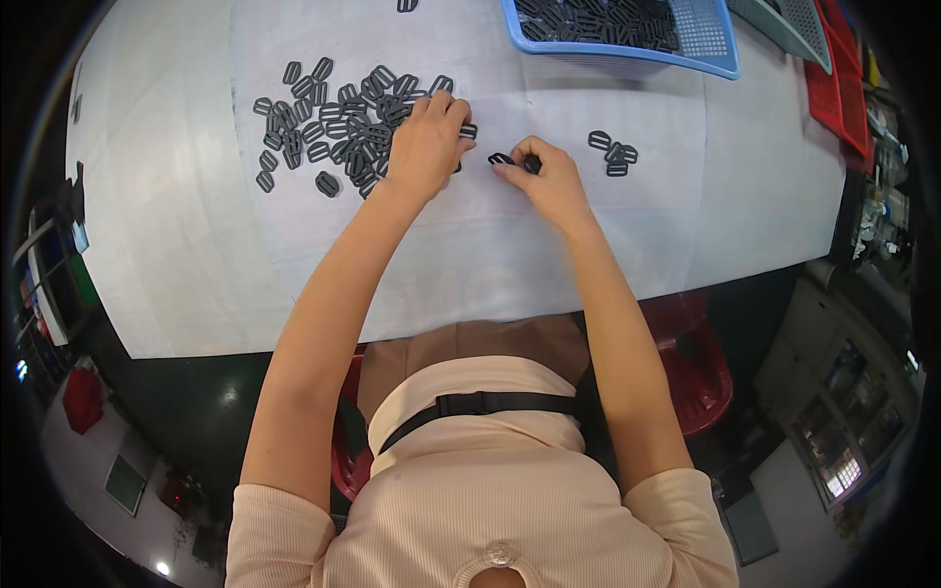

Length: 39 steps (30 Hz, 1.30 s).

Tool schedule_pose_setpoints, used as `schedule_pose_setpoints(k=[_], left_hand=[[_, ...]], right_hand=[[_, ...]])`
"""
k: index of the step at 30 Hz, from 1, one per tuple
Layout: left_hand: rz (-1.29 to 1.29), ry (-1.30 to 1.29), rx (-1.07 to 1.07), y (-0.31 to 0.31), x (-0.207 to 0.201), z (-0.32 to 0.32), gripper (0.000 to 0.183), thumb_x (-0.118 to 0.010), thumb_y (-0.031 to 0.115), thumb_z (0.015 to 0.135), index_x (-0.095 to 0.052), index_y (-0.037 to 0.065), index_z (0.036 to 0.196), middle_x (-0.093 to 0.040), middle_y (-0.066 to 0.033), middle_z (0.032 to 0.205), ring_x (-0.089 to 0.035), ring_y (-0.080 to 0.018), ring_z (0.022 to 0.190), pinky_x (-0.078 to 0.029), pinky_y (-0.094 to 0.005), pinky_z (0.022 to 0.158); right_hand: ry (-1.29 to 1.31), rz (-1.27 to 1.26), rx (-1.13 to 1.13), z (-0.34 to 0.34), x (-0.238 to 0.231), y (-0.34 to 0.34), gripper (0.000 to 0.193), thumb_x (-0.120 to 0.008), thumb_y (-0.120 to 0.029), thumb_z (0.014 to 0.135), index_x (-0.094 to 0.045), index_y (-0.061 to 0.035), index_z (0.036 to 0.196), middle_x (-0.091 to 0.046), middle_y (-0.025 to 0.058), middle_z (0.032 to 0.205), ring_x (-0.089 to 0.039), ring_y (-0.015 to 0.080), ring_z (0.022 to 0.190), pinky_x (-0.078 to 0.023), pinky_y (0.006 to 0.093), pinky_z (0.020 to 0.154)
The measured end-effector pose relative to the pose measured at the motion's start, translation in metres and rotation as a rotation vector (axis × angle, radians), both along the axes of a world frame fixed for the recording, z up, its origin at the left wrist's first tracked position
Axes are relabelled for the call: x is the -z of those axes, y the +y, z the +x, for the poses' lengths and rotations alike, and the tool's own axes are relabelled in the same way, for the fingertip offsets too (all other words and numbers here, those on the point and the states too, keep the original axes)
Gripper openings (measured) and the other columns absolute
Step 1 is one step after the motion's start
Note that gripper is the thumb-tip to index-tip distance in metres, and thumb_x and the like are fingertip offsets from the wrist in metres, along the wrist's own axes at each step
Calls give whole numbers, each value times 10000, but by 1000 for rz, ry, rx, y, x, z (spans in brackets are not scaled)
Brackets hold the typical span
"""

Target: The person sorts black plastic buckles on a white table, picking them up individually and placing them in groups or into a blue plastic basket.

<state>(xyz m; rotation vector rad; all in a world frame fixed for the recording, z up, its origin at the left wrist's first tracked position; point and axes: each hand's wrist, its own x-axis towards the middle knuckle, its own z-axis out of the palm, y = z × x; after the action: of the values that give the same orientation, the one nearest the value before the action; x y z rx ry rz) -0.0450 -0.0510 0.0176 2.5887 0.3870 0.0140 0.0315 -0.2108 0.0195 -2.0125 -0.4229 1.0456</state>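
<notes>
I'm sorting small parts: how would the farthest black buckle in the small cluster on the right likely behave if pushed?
The black buckle would probably slide rather than roll, since it appears flat on the white table. Its rigid-looking slotted outline suggests stiffness. Being small and open-framed, it's probably light.

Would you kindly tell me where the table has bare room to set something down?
Bare: the white table right of the small buckle cluster, and between the forearms. Crowded: the large buckle pile at the left hand.
</notes>
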Motion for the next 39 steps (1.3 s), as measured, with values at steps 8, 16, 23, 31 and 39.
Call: schedule_pose_setpoints(k=[8,16,23,31,39], left_hand=[[-884,134,-281,-10,-31,-15,157,-570,161,798,-557,19,864,-502,-28,578,-453,-129,475,-390,-250,475],[-1662,176,-640,-33,-79,-60,250,-470,272,887,-527,54,779,-433,21,582,-315,-37,393,-208,-169,336],[-1544,49,-760,-46,-99,-75,282,-429,237,904,-525,17,1050,-525,-17,675,-396,-59,426,-272,-166,363],[-1670,141,-505,-29,-114,-89,335,-379,268,918,-520,1,1064,-460,20,591,-382,-58,484,-322,-164,455],[-1401,-116,-544,-59,-124,-88,343,-372,214,915,-472,13,1174,-475,8,610,-417,-57,504,-326,-164,459]], right_hand=[[598,335,327,-15,-55,-14,193,-593,-220,809,-534,-42,765,-468,-2,593,-434,66,470,-308,199,417],[597,247,364,-25,-74,-11,277,-586,-282,815,-564,-9,767,-511,9,627,-421,61,421,-272,183,355],[623,282,509,-50,-99,-2,229,-514,-204,862,-567,6,934,-529,20,652,-456,71,431,-323,186,377],[685,220,185,-51,-107,-18,229,-488,-232,875,-566,-17,885,-506,8,583,-457,61,446,-315,191,374],[287,378,176,-80,-122,4,190,-575,-163,818,-565,24,787,-562,33,646,-532,87,572,-406,197,542]])
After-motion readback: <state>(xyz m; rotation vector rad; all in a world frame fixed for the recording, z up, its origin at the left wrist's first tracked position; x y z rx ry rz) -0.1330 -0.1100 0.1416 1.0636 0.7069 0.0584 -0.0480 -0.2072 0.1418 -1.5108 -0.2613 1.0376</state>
